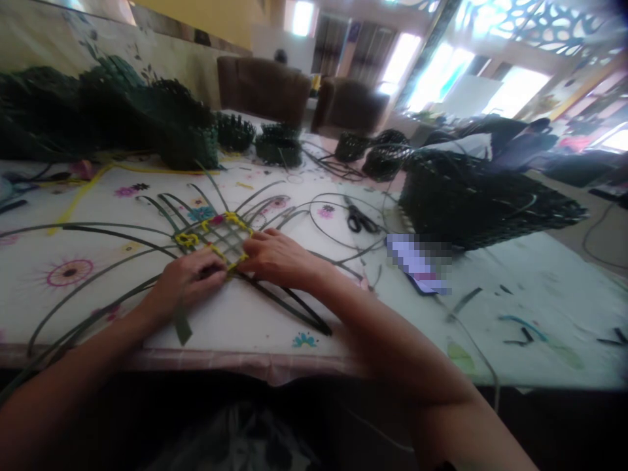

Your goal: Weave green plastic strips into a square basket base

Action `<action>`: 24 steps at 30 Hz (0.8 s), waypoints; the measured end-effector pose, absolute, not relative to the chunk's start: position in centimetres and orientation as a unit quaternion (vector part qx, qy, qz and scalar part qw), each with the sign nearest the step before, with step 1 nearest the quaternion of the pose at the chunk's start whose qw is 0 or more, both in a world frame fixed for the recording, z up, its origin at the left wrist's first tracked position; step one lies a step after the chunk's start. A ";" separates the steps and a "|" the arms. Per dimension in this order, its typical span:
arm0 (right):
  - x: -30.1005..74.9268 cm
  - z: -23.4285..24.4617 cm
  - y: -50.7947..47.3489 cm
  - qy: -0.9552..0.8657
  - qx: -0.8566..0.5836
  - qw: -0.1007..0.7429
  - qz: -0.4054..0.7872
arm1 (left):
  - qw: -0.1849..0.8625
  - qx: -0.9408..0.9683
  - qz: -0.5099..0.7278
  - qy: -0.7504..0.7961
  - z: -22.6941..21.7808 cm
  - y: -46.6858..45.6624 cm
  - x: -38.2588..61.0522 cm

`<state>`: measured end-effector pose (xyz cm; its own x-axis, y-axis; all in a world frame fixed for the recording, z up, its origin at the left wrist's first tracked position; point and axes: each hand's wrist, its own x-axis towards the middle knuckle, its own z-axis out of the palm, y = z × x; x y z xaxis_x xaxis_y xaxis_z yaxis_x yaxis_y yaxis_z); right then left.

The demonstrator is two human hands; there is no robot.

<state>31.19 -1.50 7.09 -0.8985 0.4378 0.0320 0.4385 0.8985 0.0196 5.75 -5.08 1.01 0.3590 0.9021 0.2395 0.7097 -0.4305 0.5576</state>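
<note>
Both hands — left hand (pixel 189 282), right hand (pixel 277 256) — press fingers onto the springy dark-green plastic-strip woven mat with yellow cord (pixel 220 239) — light, best pinned at its crossings.

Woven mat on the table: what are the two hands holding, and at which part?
Both hands, left hand and right hand, press the woven mat at its near edge, fingers on the dark strips.

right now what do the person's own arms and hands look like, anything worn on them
Both arms are bare from the bottom edge of the picture to the fingers: no sleeves, gloves or wristbands show. The left hand and the right hand show no rings or watch that I can make out, though the picture is soft. No markings, bandages or tape are visible on either forearm.
</note>
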 end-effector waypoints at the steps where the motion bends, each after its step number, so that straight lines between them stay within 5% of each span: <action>1: 31.2 7.0 -1.4 -0.975 -0.220 0.014 -0.017 | 0.181 0.804 0.260 0.502 1.0 -5.1 5.7; 12: 30.8 5.3 -1.0 -0.979 -0.192 0.073 -0.003 | 0.210 0.800 0.255 0.501 1.5 -5.0 5.9; 24: 30.3 6.1 -1.8 -0.982 -0.186 0.037 -0.013 | 0.199 0.795 0.260 0.511 0.1 -4.4 5.6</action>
<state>30.29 -1.83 6.14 -0.9284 0.3635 0.0775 0.3655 0.9307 0.0124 5.59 -4.43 0.09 0.3424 0.9156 0.2108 0.7084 -0.3990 0.5823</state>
